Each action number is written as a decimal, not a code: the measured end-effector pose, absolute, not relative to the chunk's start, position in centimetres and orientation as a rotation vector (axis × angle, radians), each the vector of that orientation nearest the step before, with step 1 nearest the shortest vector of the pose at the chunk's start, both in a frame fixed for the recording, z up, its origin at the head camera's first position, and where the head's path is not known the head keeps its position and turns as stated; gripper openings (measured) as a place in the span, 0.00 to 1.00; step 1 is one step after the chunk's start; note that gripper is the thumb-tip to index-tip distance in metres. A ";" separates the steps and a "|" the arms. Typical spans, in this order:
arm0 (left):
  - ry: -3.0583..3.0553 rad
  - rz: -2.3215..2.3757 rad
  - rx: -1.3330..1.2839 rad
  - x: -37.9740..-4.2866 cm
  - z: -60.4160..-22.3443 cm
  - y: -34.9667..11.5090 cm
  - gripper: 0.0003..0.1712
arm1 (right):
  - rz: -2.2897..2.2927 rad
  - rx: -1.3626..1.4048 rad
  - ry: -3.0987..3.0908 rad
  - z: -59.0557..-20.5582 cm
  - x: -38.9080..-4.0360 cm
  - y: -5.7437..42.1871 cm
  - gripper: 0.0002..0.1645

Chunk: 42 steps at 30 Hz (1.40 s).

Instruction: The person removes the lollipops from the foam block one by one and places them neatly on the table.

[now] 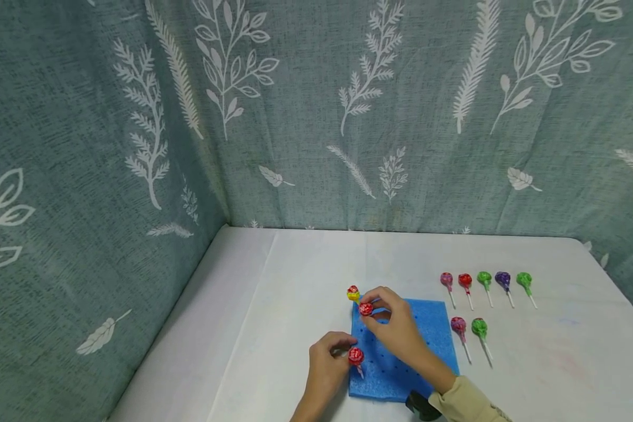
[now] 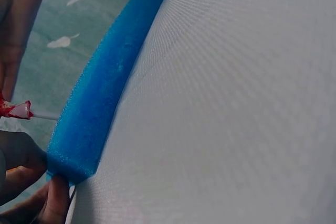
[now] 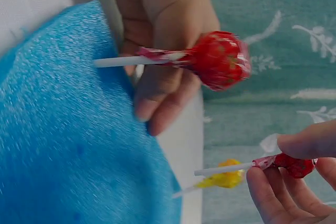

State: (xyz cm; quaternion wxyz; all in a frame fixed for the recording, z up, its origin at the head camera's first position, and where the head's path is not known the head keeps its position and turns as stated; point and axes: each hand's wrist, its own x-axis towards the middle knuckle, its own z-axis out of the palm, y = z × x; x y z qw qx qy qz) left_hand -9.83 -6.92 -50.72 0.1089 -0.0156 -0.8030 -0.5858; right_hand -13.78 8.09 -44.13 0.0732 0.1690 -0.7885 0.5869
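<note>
Right hand: right hand (image 1: pixel 395 325) has thumb and fingertips closed in a pinch on a red lollipop (image 1: pixel 366 308), over the back-left part of the foam
Held stick: hidden in head view; right wrist view shows it white, free end out past the fingers, crossing in front of the yellow one
Left hand: left hand (image 1: pixel 328 360) at left edge of the foam, fingers bent and touching it; cannot tell if it grips or only presses; cut off by frame in left wrist view
Foam: blue foam block (image 1: pixel 417 319) flat on white desk (image 1: pixel 274 328), small dark holes in top, partly covered by right hand and forearm; hole count hard to make out
Second red: second red lollipop (image 1: pixel 356 356) stands in near-left part of foam, just beside left hand; covers part of that hand in right wrist view
Yellow one: yellow lollipop (image 1: pixel 353 294) at back-left corner of foam, blurred in right wrist view, so stick entry unclear
Left wrist view: red wrapper cut by left border, stick meets foam edge; cannot tell which red one it is
Desk right side: back row (image 1: pixel 484 278) pink, red, green, purple, green; front row (image 1: pixel 479 327) pink, green; all lying down, print on wrappers too small to read
Sleeve: beige sleeve (image 1: pixel 466 401) on right arm, cut by bottom border
Dark object: dark object (image 1: pixel 422 406) by right wrist, partly hidden, cannot tell what
Backdrop: grey-green leaf-print cloth (image 1: pixel 306 117), runs out of frame
</note>
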 end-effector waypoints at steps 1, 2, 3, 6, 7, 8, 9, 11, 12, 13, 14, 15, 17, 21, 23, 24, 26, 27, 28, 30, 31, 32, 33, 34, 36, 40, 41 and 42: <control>-2.360 -1.722 -0.044 -9.8 -50.8 -6.9 0.15 | 1.763 0.514 -2.358 -43.9 -13.7 8.3 0.18; -2.357 -1.723 -0.044 -9.8 -50.8 -7.0 0.15 | 1.760 0.523 -2.350 -43.8 -13.7 8.4 0.18; -2.354 -1.727 -0.040 -9.8 -50.8 -7.0 0.15 | 1.758 0.535 -2.340 -43.6 -13.7 8.6 0.18; -2.349 -1.732 -0.034 -9.7 -50.8 -7.0 0.15 | 1.733 0.552 -2.322 -43.2 -13.6 9.3 0.18; -2.347 -1.734 -0.035 -9.7 -50.8 -7.0 0.15 | 1.727 0.553 -2.313 -43.1 -13.5 9.5 0.19; -2.344 -1.737 -0.036 -9.7 -50.8 -7.0 0.15 | 1.718 0.555 -2.307 -43.1 -13.5 9.8 0.19; -2.340 -1.743 -0.036 -9.7 -50.8 -6.9 0.15 | 1.709 0.557 -2.299 -43.0 -13.5 10.0 0.19; -2.329 -1.753 -0.038 -9.7 -50.8 -6.9 0.15 | 1.689 0.560 -2.291 -42.9 -13.4 10.6 0.19; -2.322 -1.755 -0.044 -9.7 -50.9 -6.9 0.15 | 1.675 0.564 -2.291 -42.9 -13.4 10.9 0.19; -2.317 -1.755 -0.047 -9.7 -50.9 -6.9 0.15 | 1.664 0.562 -2.296 -42.8 -13.4 11.2 0.19; -2.315 -1.755 -0.047 -9.7 -50.8 -6.9 0.16 | 1.651 0.557 -2.305 -42.8 -13.4 11.5 0.19; -2.315 -1.751 -0.045 -9.7 -50.9 -6.9 0.16 | 1.638 0.551 -2.315 -42.7 -13.4 11.8 0.18; -2.326 -1.739 -0.034 -9.7 -50.9 -7.0 0.17 | 1.616 0.538 -2.333 -42.6 -13.4 12.3 0.18; -2.349 -1.720 -0.011 -9.8 -50.9 -7.1 0.17 | 1.596 0.504 -2.349 -42.5 -13.5 13.5 0.19; -2.357 -1.713 -0.003 -9.8 -50.8 -7.1 0.16 | 1.581 0.496 -2.351 -42.5 -13.4 14.0 0.19; -2.356 -1.713 -0.001 -9.8 -50.8 -7.1 0.16 | 1.570 0.490 -2.354 -42.5 -13.4 14.3 0.19; -2.362 -1.717 0.006 -9.8 -50.8 -7.1 0.16 | 1.545 0.481 -2.359 -42.5 -13.4 14.9 0.19; -2.366 -1.719 0.011 -9.9 -50.8 -7.1 0.16 | 1.535 0.476 -2.359 -42.6 -13.4 15.2 0.19; -2.370 -1.722 0.014 -9.9 -50.8 -7.0 0.16 | 1.529 0.473 -2.356 -42.6 -13.4 15.5 0.19; -2.377 -1.733 0.021 -9.9 -50.9 -6.9 0.16 | 1.517 0.464 -2.351 -42.6 -13.4 16.1 0.19; -2.384 -1.734 0.026 -10.0 -50.9 -6.9 0.16 | 1.509 0.460 -2.350 -42.6 -13.4 16.3 0.19; -2.387 -1.735 0.030 -10.0 -50.9 -6.8 0.16 | 1.510 0.454 -2.347 -42.5 -13.4 16.6 0.19; -2.391 -1.734 0.032 -10.0 -50.9 -6.8 0.16 | 1.505 0.449 -2.349 -42.5 -13.3 16.9 0.19; -2.393 -1.732 0.032 -10.0 -50.9 -6.8 0.16 | 1.503 0.443 -2.352 -42.4 -13.3 17.1 0.19; -2.397 -1.728 0.032 -9.9 -50.8 -6.7 0.16 | 1.495 0.423 -2.360 -42.3 -13.3 17.6 0.19; -2.400 -1.726 0.035 -9.9 -50.7 -6.6 0.16 | 1.477 0.370 -2.378 -42.2 -13.2 18.4 0.20; -2.399 -1.727 0.033 -9.9 -50.7 -6.6 0.16 | 1.470 0.362 -2.377 -42.1 -13.1 18.6 0.20; -2.397 -1.729 0.030 -10.0 -50.7 -6.6 0.16 | 1.467 0.356 -2.374 -42.1 -13.1 18.8 0.20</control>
